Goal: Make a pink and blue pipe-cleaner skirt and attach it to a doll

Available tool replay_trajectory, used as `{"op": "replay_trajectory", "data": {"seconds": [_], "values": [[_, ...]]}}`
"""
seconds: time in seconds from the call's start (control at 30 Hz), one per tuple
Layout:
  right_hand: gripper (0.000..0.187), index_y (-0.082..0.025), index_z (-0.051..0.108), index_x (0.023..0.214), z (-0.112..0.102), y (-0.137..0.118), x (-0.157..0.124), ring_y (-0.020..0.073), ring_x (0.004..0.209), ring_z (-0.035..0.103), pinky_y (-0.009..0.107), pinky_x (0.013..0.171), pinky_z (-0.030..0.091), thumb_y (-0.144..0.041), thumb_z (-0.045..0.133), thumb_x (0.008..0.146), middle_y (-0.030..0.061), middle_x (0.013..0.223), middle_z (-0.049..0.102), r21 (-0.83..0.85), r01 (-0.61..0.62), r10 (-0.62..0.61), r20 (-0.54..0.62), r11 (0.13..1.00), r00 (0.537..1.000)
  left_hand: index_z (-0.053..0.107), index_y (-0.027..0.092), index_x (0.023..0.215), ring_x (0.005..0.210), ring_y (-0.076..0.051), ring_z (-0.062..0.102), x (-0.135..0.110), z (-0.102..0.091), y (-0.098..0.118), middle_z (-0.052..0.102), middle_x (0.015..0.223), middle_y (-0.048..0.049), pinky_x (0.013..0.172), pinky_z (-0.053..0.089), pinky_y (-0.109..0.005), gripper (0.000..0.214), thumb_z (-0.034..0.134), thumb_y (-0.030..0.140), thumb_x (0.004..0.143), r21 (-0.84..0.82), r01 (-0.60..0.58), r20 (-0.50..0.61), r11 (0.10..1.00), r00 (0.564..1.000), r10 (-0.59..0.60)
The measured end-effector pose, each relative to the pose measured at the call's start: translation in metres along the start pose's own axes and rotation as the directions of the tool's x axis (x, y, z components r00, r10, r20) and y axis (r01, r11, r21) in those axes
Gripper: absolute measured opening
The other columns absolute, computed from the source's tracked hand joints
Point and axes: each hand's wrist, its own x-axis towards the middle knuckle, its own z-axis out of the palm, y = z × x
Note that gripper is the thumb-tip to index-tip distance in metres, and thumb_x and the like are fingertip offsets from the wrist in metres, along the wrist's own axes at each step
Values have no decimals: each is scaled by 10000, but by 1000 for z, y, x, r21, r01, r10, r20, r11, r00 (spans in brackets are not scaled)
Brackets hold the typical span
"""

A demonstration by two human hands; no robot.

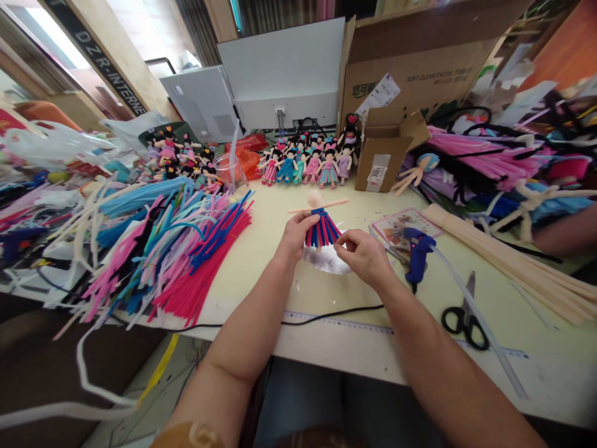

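A small doll made of pipe cleaners (321, 229) is upright over the middle of the table, with a bare beige head, arms stretched sideways and a skirt of blue and red strips. My left hand (296, 235) is closed on its waist from the left, thumb across the front. At the skirt's lower right edge my right hand (359, 250) has thumb and forefinger pinched together; they touch or almost touch a strip, I cannot tell which. Beneath the doll lies a shiny silvery sheet (326, 260), partly hidden by the hands.
Bundled coloured pipe cleaners (186, 242) fill the left side. At right lie a blue glue gun (418, 252), black-handled scissors (466, 320) and beige pipe cleaners (513, 261). Finished dolls (312, 162) stand behind, beside a small cardboard box (380, 155). A black cable (326, 315) crosses in front.
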Motion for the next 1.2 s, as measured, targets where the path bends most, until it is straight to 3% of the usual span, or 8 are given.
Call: {"op": "replay_trajectory", "data": {"seconds": [0.27, 0.53, 0.83, 0.93, 1.07, 1.2], "values": [[73, -208, 545, 745, 6, 1, -3, 154, 632, 481, 278, 607, 322, -247, 557, 805, 12, 717, 552, -194, 111, -140, -140, 975, 980, 633, 142, 729, 609, -124, 608, 0, 1, -2, 662, 671, 1, 644, 468, -261, 325, 810, 317, 521, -2, 2, -5, 1000, 1000, -2], [75, -211, 558, 729, 6, -1, -3, 162, 631, 502, 285, 617, 334, -213, 553, 804, 26, 714, 584, -252, 117, -159, -152, 960, 975, 635, 143, 727, 626, -132, 617, -1, 1, -5, 660, 675, 4, 679, 476, -276, 325, 812, 315, 516, -12, 4, 24, 1000, 1000, -4], [120, -215, 507, 647, 2, -1, -1, 146, 593, 482, 277, 594, 332, -213, 560, 755, 1, 640, 556, -133, 50, -76, -201, 990, 977, 641, 144, 736, 613, -145, 618, -3, 2, -3, 668, 675, -12, 654, 485, -292, 314, 795, 319, 527, 49, -29, -1, 998, 1000, 29], [125, -215, 512, 628, 1, -2, -1, 141, 575, 469, 275, 580, 325, -222, 572, 738, -8, 613, 539, -83, 18, -32, -166, 996, 986, 638, 148, 735, 606, -146, 613, -3, 3, -4, 666, 672, -10, 638, 481, -292, 319, 795, 328, 524, 63, -21, -10, 998, 1000, 22], [150, -216, 560, 643, 0, -2, 1, 132, 539, 446, 269, 543, 306, -312, 614, 745, -30, 565, 508, 46, -54, 58, -89, 997, 994, 637, 145, 732, 619, -149, 613, 0, 1, -6, 667, 680, -17, 639, 474, -291, 332, 800, 343, 521, 52, 2, -15, 999, 1000, -1], [189, -207, 582, 671, -3, 2, 3, 129, 541, 447, 268, 541, 329, -358, 585, 785, -30, 563, 509, 237, -96, 132, -143, 967, 981, 646, 145, 734, 621, -155, 615, 1, 0, -5, 677, 693, -31, 639, 475, -298, 334, 806, 347, 521, 36, 20, -3, 999, 1000, -20]]}}
